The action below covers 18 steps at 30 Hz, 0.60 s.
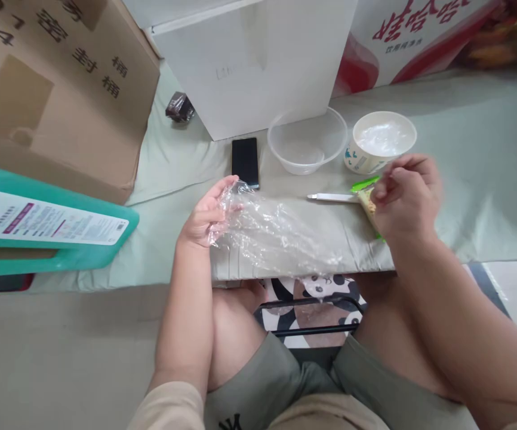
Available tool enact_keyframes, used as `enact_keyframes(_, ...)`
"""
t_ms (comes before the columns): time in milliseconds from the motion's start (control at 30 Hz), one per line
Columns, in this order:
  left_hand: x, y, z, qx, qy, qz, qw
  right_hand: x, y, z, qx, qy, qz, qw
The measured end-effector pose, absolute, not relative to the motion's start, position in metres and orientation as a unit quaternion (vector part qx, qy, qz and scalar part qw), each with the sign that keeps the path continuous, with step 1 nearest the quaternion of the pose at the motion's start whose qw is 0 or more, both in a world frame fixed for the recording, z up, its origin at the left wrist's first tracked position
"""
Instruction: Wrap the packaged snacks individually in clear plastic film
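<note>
My left hand [207, 216] grips one end of a crumpled sheet of clear plastic film [280, 236], its fingers partly covered by it. The film stretches right and droops over the table's front edge. My right hand [408, 194] is raised with curled fingers, slightly blurred; whatever it may hold is hidden. Below that hand lies a yellow and green packet [368, 203], partly covered by it. A white pen-like stick [332, 197] lies against the packet's left side. Just behind is a paper tub [370, 156] with clear plastic inside.
A clear plastic bowl [305, 164] and a black phone [245, 161] lie mid-table. A white box [258, 71] stands behind them. A small dark wrapped block [179, 108] sits near the cardboard box [74, 119]. At left is a green jug [106, 254].
</note>
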<state>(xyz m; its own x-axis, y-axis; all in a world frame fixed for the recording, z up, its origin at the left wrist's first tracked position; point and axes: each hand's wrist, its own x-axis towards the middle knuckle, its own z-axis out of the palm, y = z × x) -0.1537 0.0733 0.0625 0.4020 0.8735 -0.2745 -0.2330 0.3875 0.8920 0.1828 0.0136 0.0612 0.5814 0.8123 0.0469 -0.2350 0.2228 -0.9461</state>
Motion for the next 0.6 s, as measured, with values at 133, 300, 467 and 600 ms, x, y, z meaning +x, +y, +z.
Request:
enact_keyframes(133, -0.137, 0.064, 0.062, 0.415, 0.339, 0.310, 0.785, 0.167, 0.010, 0.057, -0.470, -0.359, 0.545, 0.593)
enact_keyframes(300, -0.113, 0.059, 0.059, 0.438, 0.295, 0.227, 0.818, 0.129, -0.003, 0.052, -0.384, -0.491, 0.698, 0.352)
enact_keyframes(467, -0.111, 0.073, 0.053, 0.422, 0.435, 0.409, 0.682, 0.123, -0.001, 0.050, -0.492, -0.501, 0.636, 0.322)
enact_keyframes(600, -0.105, 0.072, 0.046, 0.405, 0.525, 0.491, 0.565, 0.127, 0.004, 0.044, -0.562, -0.457, 0.549, 0.418)
